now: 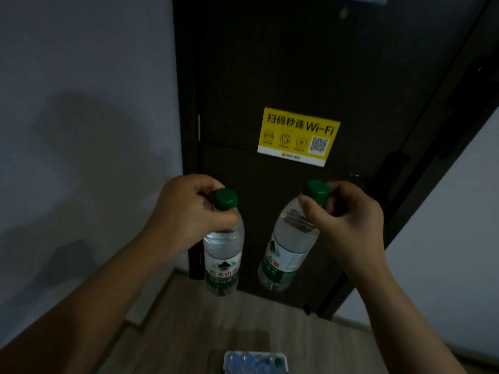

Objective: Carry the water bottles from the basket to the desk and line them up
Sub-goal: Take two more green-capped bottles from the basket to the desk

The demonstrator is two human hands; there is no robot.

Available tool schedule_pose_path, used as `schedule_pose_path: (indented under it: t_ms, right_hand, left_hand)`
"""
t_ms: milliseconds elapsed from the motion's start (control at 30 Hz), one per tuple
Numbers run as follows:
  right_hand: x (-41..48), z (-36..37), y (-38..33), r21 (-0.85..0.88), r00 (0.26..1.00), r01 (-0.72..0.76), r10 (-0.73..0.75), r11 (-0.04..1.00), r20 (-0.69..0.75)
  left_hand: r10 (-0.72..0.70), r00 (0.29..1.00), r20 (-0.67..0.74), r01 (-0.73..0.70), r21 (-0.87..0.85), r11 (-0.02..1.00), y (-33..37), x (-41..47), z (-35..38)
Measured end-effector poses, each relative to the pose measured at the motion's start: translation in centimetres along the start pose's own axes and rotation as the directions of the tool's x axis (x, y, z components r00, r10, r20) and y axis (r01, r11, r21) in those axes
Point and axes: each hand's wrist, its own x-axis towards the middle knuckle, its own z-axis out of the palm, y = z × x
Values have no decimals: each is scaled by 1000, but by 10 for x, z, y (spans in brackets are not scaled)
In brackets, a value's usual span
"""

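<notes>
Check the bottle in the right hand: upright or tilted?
Tilted: the bottle hangs from the right hand by its cap, base swung left.

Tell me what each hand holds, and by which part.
Left hand grips one water bottle at the neck, under its green cap; right hand pinches a second bottle by its cap.

Yellow sticker [298, 136] on the door [297, 63] reads "扫码秒连 Wi-Fi", with a QR code [319, 144] at its lower right; the small print under its three icons is too blurred to read. The left bottle [223, 255] has "农夫山泉" on its label. On the right bottle [286, 247] only "山泉" shows, on a red band.
</notes>
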Motion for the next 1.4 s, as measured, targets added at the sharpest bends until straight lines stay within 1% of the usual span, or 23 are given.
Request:
schedule_pose_path:
  t_ms: [133,167,200,267,333,433,533,567,667,767,867,967,1033,1133,1200,1267,1400]
  right_hand:
    - [28,-2,-11,158,997,74,-68,985,-44]
    - [37,-6,-13,200,995,99,-90,975,-53]
    - [44,-9,-15,211,992,123,-115,970,-51]
    - [52,-7,-20,179,990,139,-130,974,-58]
    - [63,-11,-22,232,990,140,-133,963,-48]
    - [85,-15,-19,389,993,76,-103,918,49]
    - [100,-9,-16,554,979,34,-141,832,150]
    - [104,-6,-15,587,974,28,-155,809,166]
    - [116,4,-14,620,960,58,-215,782,181]
    - [119,14,-19,657,937,78,-281,750,209]
    - [115,26,-34,704,927,73,-309,707,214]
    - [106,39,-60,770,916,36,-330,637,230]
    - [103,43,-75,802,912,19,-338,597,230]
    - [92,56,-109,850,900,-21,-360,526,245]
    - [81,67,-133,861,884,-15,-395,508,249]
    - [67,77,-157,870,866,-11,-430,493,255]
    - [36,98,-201,904,823,-74,-487,421,294]
  left_hand:
    - [120,987,-111,-115,52,992,25,14,-14]
    - [148,975,-166,-139,64,988,32,17,-13]
    - [168,961,-220,-156,71,985,38,20,-14]
    - [199,939,-281,-187,67,980,41,23,-17]
    - [212,904,-371,-198,77,977,48,25,-12]
    - [184,854,-486,-187,43,981,64,29,-2]
    - [61,814,-577,-135,-87,987,74,32,8]
    - [21,796,-605,-117,-119,986,77,33,13]
    - [-76,717,-693,-79,-189,979,83,31,25]
    - [-87,668,-739,-113,-216,970,90,21,26]
    - [-40,637,-770,-125,-155,980,99,6,16]
    - [-24,605,-796,-101,-107,989,112,-8,-1]
    - [-34,594,-804,-107,-120,987,119,-15,-11]
    - [9,547,-837,-106,-58,993,133,-40,-39]
    - [57,509,-859,-99,7,995,143,-60,-59]
    - [70,469,-880,-74,39,996,150,-81,-79]
    - [102,390,-915,-31,98,995,166,-123,-108]
